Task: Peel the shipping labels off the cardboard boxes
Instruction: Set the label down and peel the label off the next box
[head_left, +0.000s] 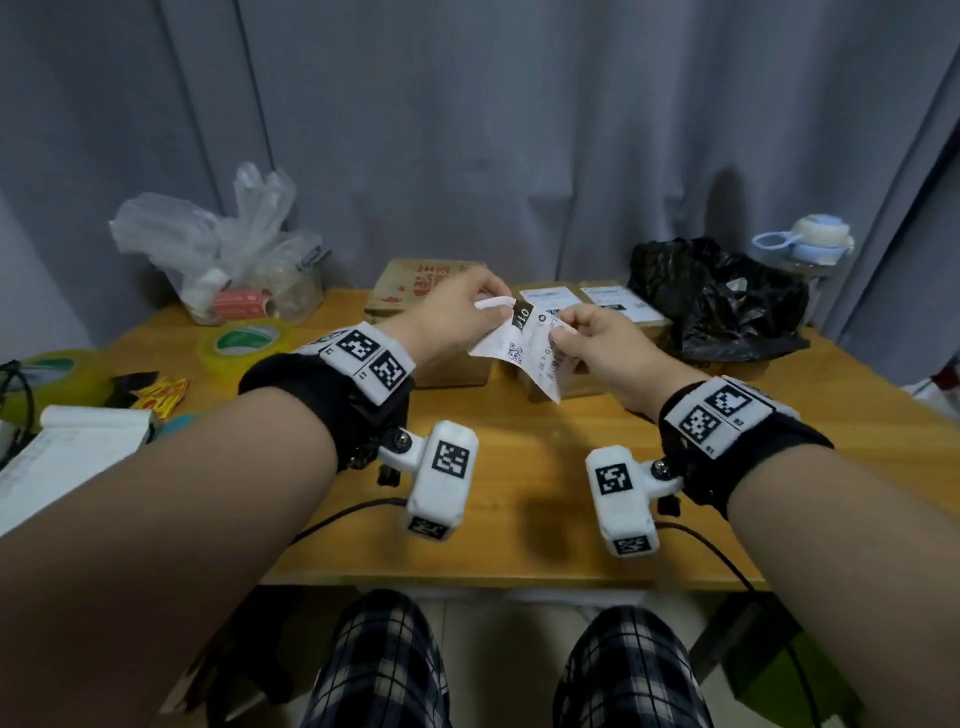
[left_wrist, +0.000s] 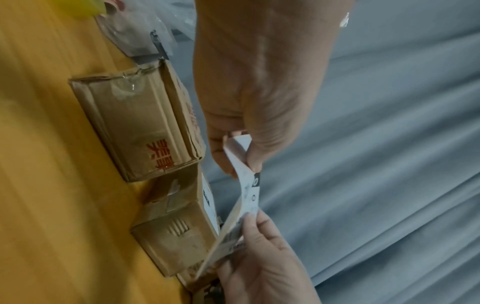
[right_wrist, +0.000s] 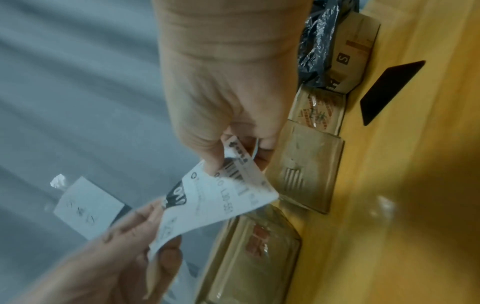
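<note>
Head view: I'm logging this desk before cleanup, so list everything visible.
shipping label: one, white, held above table
cardboard boxes: at least three, brown, mid-table; two rear ones still labelled
tape rolls: two, yellow-green, left
clear plastic bag: one, back left
black plastic bag: one, back right
bottle: one, pale blue, far right
table: one, wooden
left hand: pinches label
right hand: pinches label

Curled white label (head_left: 524, 345) above taped cardboard boxes (head_left: 566, 312).
</note>
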